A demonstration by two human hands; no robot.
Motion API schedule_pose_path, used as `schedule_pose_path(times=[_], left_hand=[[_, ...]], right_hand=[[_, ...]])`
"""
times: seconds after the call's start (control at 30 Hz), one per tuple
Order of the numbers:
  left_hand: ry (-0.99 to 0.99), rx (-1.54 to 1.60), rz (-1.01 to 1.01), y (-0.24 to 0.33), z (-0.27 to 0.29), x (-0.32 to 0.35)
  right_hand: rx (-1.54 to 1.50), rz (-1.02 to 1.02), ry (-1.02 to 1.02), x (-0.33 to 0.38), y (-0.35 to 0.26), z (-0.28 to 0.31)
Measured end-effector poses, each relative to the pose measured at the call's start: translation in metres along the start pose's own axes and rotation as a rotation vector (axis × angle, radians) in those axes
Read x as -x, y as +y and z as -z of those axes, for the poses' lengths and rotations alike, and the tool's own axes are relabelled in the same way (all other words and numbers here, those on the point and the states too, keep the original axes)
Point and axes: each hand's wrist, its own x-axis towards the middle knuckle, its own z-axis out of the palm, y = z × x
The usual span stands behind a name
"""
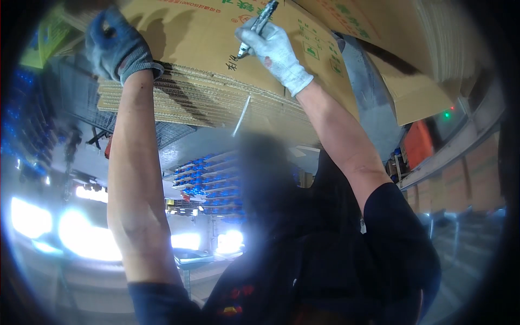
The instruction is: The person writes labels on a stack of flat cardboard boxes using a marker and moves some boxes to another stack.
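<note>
My right hand (271, 51), in a pale work glove with a small reddish mark, grips a marker pen (264, 19). The pen leans with its tip down at the cardboard, beside fresh-looking black handwriting (232, 64). Beneath it lies a stack of flattened cardboard boxes (189, 40), its top sheet printed in red and green and its corrugated edges facing me. At the stack's left end, my left hand (116, 49), in a grey-blue glove, has its fingers curled in toward the thumb. Whatever those fingers may hold is hidden.
A second stack of flattened cardboard (401, 32) rises at the far right, with a loose flap (420, 100) hanging toward me. A grey surface (368, 86) shows between the stacks. Behind are shelves of blue items (208, 176), an orange-red object (418, 143) and a wire mesh (173, 132).
</note>
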Motion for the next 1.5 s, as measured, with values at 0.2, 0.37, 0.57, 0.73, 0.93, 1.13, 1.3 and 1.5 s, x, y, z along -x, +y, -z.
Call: schedule_pose_path(times=[0.2,0.37,0.57,0.73,0.93,1.13,1.3,1.5], left_hand=[[-0.005,-0.001,0.007,0.001,0.002,0.000],[0.002,-0.019,-0.003,0.002,0.001,0.000],[-0.033,0.044,0.086,0.010,0.005,0.003],[-0.042,0.039,0.046,0.007,0.004,0.003],[-0.038,0.016,0.069,0.009,0.006,0.003],[-0.060,-0.001,0.073,0.009,0.007,0.003],[-0.043,0.034,0.063,0.011,0.005,0.005],[-0.026,-0.004,0.048,0.005,0.005,0.003]], right_hand=[[-0.009,-0.032,0.056,-0.001,-0.012,-0.003],[0.067,-0.004,0.037,0.001,-0.011,-0.004],[-0.094,-0.068,0.069,-0.007,-0.004,0.003],[0.081,0.007,0.032,-0.007,-0.008,0.001],[0.073,-0.005,0.030,-0.004,-0.010,0.003],[-0.003,0.011,0.088,-0.009,-0.002,0.002],[0.052,0.000,0.083,-0.005,-0.006,0.008],[0.155,-0.044,0.022,0.011,-0.005,0.018]])
